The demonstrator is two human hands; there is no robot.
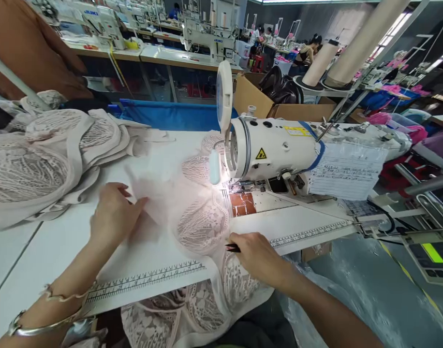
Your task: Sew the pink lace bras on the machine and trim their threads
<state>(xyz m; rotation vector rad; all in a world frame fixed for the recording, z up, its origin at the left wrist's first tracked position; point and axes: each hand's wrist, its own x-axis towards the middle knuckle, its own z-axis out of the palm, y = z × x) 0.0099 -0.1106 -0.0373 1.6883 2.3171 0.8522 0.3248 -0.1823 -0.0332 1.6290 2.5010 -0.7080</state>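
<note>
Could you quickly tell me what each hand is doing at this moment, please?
Left hand: open, flat on the sheer pale pink lace fabric.
Right hand: closed on a small dark tool.

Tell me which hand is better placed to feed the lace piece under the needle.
Probably the right hand: it rests on the lace piece at the table edge, nearer the sewing machine, and pinches a small dark tool. The left hand lies flat on sheer fabric farther away.
</note>
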